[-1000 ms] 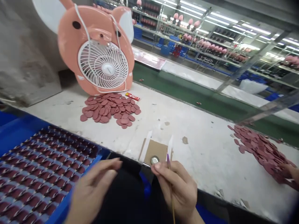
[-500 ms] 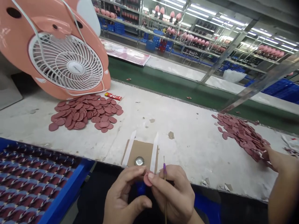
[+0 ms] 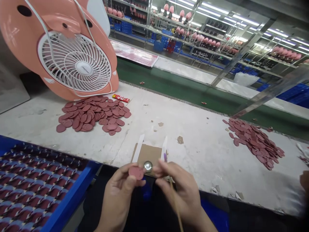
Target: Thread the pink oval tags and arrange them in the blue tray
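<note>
Head view: oval disc by near edge of bench
Left hand: pinching disc's side, probably leaving its face clear
Right hand: loosely curled round slim-handled tool

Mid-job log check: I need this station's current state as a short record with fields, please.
left hand: holds a reddish oval disc
right hand: holds a thin stick with a purple end
work spot: round crimped-edge cap on cardboard, between white strips
disc piles: left pile by the pig-shaped fan, right pile across the table
lower left: blue tray holding patterned pieces
</note>
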Available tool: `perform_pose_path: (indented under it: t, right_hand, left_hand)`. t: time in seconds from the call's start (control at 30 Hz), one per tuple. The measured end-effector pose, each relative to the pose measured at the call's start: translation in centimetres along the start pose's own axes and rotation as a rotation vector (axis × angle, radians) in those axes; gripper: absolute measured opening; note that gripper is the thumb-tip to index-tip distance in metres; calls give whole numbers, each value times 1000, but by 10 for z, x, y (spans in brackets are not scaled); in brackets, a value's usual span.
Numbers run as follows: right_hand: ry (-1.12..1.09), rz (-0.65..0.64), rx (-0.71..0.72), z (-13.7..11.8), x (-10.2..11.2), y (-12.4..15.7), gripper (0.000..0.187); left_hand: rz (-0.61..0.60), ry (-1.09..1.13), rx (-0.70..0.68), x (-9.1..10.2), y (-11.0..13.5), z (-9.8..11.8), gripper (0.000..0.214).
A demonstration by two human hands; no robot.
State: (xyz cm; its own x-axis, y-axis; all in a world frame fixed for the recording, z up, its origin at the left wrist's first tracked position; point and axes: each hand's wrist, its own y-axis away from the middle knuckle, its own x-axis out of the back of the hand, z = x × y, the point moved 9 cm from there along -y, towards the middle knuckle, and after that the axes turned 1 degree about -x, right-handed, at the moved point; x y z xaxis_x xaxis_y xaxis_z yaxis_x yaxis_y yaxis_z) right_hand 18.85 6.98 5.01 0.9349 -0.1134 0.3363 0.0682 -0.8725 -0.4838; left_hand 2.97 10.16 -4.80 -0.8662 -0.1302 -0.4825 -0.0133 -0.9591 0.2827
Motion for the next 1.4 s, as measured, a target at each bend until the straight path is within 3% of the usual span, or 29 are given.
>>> perform_pose_path:
  t: [0.1,0.17,0.3,0.43,0.57,0.8,1.0,1.1,1.4]
  right_hand:
    - [-20,234,-172,29,29,4,29]
    - [10,310,-176,37,36,7,28]
    - [60,230,-131,38,19,9,27]
    - [161,101,-71,31,-4,8,20]
    - [250,41,-20,27,-14,4,17]
    - [167,163,-40,8,2,10,23]
    - [0,294,43,-28,6,18,29]
    - [11,300,48,-36,1,19,30]
    - [5,203,52,-36,-8,15,29]
  left_hand:
    - [83,30,104,6,0,5,33]
    - [118,31,122,8,1,12,35]
    - [84,24,94,7,2,22,32]
    - [38,16,179,15,0,12,32]
    - [-37,3,256,18,0,1,34]
    - [-26,44,326,6,10,-2,38]
    - [-201,42,375,-9,17,-12,30]
    - [-271,25,366,-13,19,-14,29]
    - [-274,12,352,-16,23,-12,26]
